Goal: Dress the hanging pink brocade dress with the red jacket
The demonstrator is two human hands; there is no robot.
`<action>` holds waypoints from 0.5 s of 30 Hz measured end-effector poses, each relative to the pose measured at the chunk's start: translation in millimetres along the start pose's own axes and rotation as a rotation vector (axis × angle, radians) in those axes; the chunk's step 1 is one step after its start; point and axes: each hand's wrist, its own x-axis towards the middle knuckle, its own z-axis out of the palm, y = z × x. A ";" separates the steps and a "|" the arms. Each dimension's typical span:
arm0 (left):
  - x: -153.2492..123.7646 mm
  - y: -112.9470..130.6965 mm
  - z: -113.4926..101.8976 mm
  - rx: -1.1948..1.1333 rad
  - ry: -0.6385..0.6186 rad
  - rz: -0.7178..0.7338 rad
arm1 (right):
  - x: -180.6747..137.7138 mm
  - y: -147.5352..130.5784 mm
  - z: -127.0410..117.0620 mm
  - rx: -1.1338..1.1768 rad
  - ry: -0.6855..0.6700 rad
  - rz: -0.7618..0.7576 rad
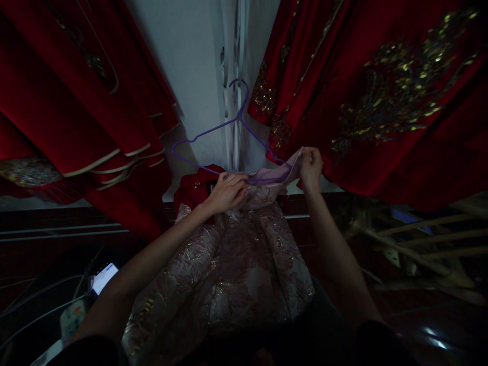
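A purple wire hanger [213, 130] is partly inside the top of a pink-and-gold patterned dress [259, 269]. The hanger's right arm and bottom bar reach into the opening; its left end sticks out. My left hand [230, 193] is closed on the near edge of the dress, close to the bottom bar; whether it also grips the bar I cannot tell. My right hand [310, 166] pinches the opening's right edge and holds it raised. The dress spreads down toward my lap. Behind it on the left lies a dark red garment [198, 184].
Red garments with pale trim [125, 152] hang at left, and a red garment with gold sequins [404, 91] hangs at right. White doors [190, 56] stand behind. A lit phone [104, 278] lies lower left. A wooden rack [419, 244] is at right. The room is dim.
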 end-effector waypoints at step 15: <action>40.6 14.1 33.8 0.050 -0.006 -0.129 | 10.9 -62.8 7.1 -0.220 -0.232 -0.149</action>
